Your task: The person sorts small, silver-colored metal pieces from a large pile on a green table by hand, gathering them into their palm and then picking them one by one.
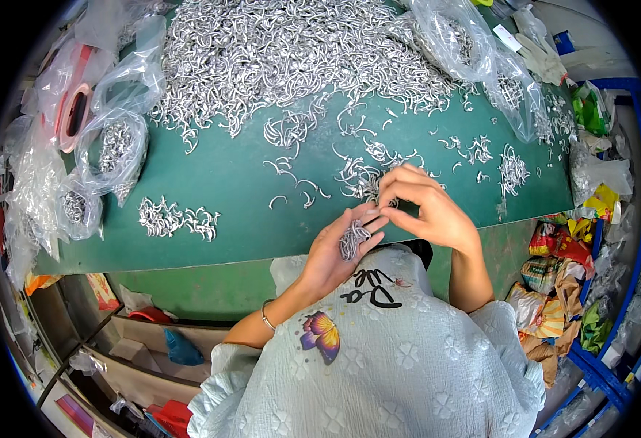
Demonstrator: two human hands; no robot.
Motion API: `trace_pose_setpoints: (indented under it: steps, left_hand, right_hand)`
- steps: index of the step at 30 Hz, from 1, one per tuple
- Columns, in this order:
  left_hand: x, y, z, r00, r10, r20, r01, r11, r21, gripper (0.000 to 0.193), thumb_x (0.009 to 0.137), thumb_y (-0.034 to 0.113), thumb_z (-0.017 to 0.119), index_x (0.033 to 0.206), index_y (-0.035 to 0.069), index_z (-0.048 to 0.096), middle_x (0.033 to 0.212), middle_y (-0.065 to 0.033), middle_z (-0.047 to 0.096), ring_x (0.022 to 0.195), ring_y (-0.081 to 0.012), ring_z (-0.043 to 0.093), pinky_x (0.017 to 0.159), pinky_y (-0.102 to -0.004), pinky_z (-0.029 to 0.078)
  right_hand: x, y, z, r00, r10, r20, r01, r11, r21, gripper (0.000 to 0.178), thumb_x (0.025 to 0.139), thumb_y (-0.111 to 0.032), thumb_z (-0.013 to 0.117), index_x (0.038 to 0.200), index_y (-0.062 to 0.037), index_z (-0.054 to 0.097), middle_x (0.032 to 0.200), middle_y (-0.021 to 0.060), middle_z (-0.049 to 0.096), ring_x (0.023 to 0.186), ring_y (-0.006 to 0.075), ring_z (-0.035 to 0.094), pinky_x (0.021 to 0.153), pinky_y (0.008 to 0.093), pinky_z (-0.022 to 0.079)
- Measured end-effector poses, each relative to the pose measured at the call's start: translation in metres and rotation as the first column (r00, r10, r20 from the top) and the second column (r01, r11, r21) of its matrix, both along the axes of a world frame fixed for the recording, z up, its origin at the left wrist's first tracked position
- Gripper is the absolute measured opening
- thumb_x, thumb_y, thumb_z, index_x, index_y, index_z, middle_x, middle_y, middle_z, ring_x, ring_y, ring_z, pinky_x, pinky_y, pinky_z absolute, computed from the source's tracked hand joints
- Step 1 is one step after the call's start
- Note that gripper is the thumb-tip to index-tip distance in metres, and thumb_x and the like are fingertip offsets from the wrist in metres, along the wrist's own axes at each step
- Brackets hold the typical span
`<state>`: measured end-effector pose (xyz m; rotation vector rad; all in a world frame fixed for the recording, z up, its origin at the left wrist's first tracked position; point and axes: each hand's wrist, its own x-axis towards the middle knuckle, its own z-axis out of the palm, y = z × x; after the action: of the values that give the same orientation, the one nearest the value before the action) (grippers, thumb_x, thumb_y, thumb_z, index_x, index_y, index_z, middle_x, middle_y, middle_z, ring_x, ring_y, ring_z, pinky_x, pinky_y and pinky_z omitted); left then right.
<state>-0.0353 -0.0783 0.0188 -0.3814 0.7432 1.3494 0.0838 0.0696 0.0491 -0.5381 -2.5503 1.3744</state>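
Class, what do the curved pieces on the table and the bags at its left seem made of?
Curved pieces: silvery, shiny, probably metal, judging by their glints; coated plastic is possible.
Bags: glossy, likely thin clear plastic, since pieces show through.

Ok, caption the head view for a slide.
Curved silvery pieces lie in the left hand, right hand close by, at a green table bearing a larger heap.

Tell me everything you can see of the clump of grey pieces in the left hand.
The clump is silvery grey: many slim, curved pieces that look metallic, gathered closely together. It lies in the upturned left hand, by the near edge of the green table. The right hand is close by, apart from it.
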Motion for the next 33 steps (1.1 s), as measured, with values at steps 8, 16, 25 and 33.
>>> trace_pose_setpoints:
  steps: [8, 16, 25, 33]
  left_hand:
    - [-0.007, -0.017, -0.024, 0.976, -0.2, 0.08, 0.173, 0.95, 0.26, 0.028, 0.098, 0.033, 0.045, 0.095, 0.008, 0.057, 0.072, -0.0017, 0.044, 0.064, -0.0127, 0.044, 0.052, -0.0235, 0.038]
    - [-0.001, -0.006, -0.002, 0.99, -0.137, -0.027, 0.138, 0.989, 0.055, 0.026, 0.098, 0.028, 0.046, 0.107, 0.005, 0.057, 0.069, 0.0005, 0.043, 0.063, -0.0089, 0.042, 0.048, -0.0205, 0.034]
    - [-0.01, -0.015, -0.017, 0.985, -0.159, 0.066, 0.142, 0.966, 0.217, 0.026, 0.099, 0.026, 0.044, 0.107, 0.006, 0.057, 0.063, 0.004, 0.03, 0.051, -0.0055, 0.028, 0.041, -0.0192, 0.023]
    - [-0.005, 0.001, 0.005, 0.997, -0.072, -0.005, 0.072, 0.997, -0.042, 0.031, 0.099, 0.031, 0.042, 0.106, 0.004, 0.057, 0.076, -0.003, 0.051, 0.066, -0.0122, 0.046, 0.054, -0.0226, 0.038]
  right_hand:
    - [-0.011, 0.015, -0.038, 0.91, -0.415, -0.021, 0.367, 0.778, 0.511, 0.013, 0.074, -0.01, 0.069, 0.08, -0.0052, 0.059, 0.089, 0.0078, 0.053, 0.087, 0.0271, 0.048, 0.076, 0.0372, 0.036]
    - [-0.004, 0.01, -0.019, 0.906, -0.422, -0.026, 0.383, 0.793, 0.474, 0.017, 0.072, -0.012, 0.072, 0.083, -0.0058, 0.061, 0.085, 0.0077, 0.054, 0.087, 0.0266, 0.05, 0.078, 0.0375, 0.035]
    - [-0.011, 0.006, -0.025, 0.951, -0.301, 0.073, 0.238, 0.863, 0.446, 0.009, 0.075, -0.008, 0.068, 0.079, -0.005, 0.06, 0.08, 0.0054, 0.055, 0.081, 0.0243, 0.05, 0.078, 0.036, 0.033]
    - [-0.005, -0.005, 0.006, 0.998, -0.029, 0.047, 0.028, 0.999, 0.023, 0.008, 0.077, -0.004, 0.065, 0.08, -0.0019, 0.059, 0.084, 0.0076, 0.059, 0.082, 0.0251, 0.055, 0.083, 0.0375, 0.038]
